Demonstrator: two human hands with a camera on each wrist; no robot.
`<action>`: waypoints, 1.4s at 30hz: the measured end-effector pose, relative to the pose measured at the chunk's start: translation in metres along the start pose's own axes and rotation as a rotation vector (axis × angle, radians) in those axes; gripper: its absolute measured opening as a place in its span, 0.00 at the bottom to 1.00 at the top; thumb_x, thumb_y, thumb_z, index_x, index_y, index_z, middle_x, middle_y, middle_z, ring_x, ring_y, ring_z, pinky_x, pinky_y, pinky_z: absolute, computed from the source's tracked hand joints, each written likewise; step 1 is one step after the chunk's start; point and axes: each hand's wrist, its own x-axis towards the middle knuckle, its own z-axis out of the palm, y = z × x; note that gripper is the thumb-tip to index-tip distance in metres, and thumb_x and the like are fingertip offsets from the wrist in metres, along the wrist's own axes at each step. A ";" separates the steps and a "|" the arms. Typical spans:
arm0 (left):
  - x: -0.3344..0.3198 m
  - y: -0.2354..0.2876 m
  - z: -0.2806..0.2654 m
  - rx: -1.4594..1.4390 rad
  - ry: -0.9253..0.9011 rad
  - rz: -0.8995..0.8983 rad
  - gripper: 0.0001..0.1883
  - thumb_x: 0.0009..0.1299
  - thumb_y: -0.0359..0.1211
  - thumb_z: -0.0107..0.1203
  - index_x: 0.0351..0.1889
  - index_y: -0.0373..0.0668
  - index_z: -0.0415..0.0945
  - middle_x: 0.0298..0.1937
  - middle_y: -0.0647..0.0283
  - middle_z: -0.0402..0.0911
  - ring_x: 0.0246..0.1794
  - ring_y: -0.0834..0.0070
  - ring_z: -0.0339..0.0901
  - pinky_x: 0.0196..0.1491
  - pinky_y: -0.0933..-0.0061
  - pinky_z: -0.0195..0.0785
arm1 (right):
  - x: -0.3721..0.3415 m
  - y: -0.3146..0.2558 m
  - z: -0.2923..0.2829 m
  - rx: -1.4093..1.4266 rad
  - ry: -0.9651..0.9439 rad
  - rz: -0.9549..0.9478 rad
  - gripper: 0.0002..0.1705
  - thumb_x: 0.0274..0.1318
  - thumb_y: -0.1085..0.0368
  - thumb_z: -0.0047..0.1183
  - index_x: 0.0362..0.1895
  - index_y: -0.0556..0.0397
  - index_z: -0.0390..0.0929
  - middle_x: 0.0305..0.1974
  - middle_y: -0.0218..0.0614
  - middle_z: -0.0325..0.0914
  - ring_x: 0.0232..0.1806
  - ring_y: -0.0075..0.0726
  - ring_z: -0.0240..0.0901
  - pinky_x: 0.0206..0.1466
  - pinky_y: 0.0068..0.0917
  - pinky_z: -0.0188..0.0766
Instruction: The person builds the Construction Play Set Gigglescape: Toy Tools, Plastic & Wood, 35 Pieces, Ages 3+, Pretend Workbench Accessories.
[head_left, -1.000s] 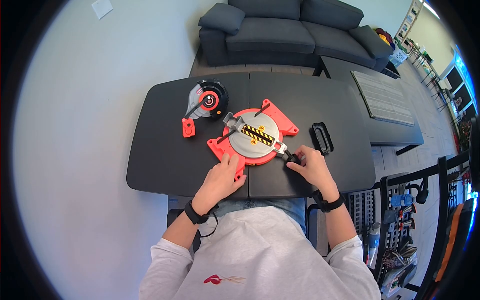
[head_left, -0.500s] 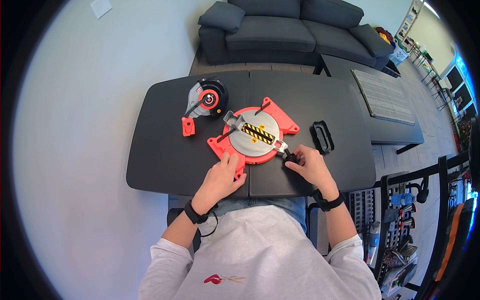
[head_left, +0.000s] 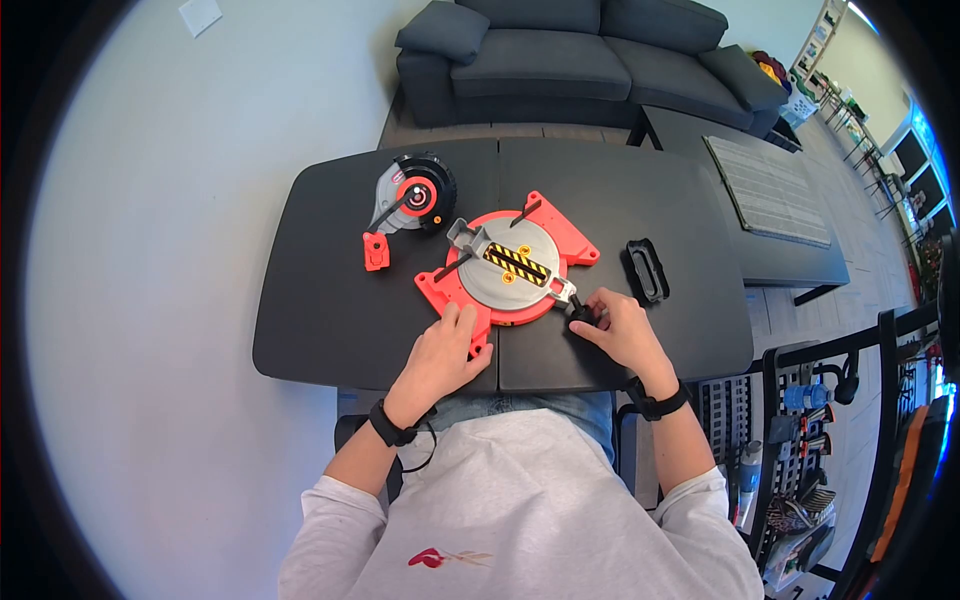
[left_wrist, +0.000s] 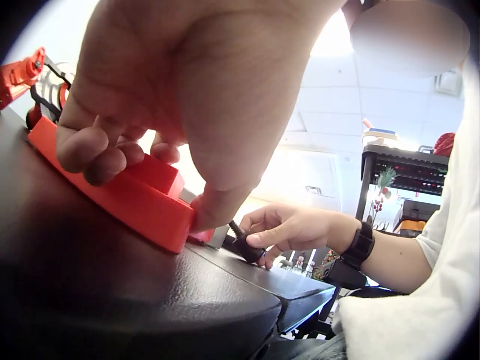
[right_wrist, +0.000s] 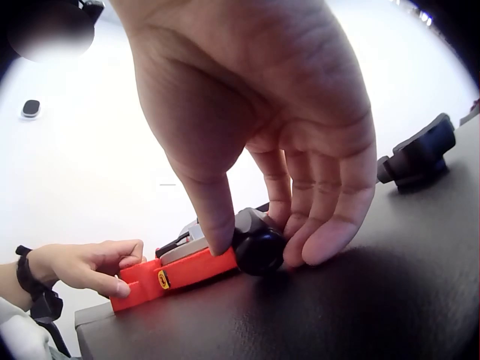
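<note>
Black table, right grip on knob

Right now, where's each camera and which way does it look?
Head: on the head, looking forward and down at the table and red-and-grey base; left hand, right hand show.
Left wrist: on that wrist, facing past the left hand to the base; right hand beyond.
Right wrist: on that wrist, facing past the right hand to the black knob; left hand beyond.
Both wrist views share the base and hands.
</note>
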 end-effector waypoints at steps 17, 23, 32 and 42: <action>0.001 -0.004 0.008 -0.018 0.108 0.032 0.23 0.67 0.38 0.69 0.47 0.35 0.67 0.46 0.45 0.72 0.38 0.41 0.81 0.38 0.48 0.80 | -0.002 -0.003 0.005 0.017 0.002 -0.004 0.22 0.53 0.56 0.76 0.40 0.60 0.81 0.32 0.47 0.83 0.34 0.51 0.82 0.40 0.41 0.77; 0.002 -0.002 0.014 -0.031 0.155 0.002 0.21 0.66 0.36 0.68 0.44 0.37 0.67 0.43 0.49 0.72 0.35 0.43 0.80 0.35 0.49 0.78 | -0.001 -0.001 0.006 0.022 0.001 -0.013 0.22 0.53 0.56 0.76 0.40 0.60 0.82 0.32 0.46 0.83 0.33 0.51 0.82 0.39 0.41 0.77; 0.001 -0.004 0.031 -0.014 0.206 -0.054 0.22 0.65 0.37 0.68 0.45 0.36 0.67 0.45 0.49 0.71 0.34 0.45 0.81 0.34 0.51 0.79 | -0.003 0.003 0.007 0.026 0.000 -0.028 0.22 0.53 0.55 0.76 0.41 0.59 0.82 0.32 0.46 0.82 0.33 0.51 0.81 0.39 0.42 0.77; 0.003 -0.004 0.038 0.074 0.260 -0.015 0.23 0.65 0.38 0.67 0.49 0.35 0.68 0.46 0.47 0.72 0.31 0.47 0.83 0.31 0.53 0.81 | -0.004 0.003 0.006 0.029 -0.004 -0.032 0.22 0.53 0.56 0.76 0.43 0.58 0.83 0.34 0.46 0.83 0.36 0.52 0.81 0.41 0.43 0.77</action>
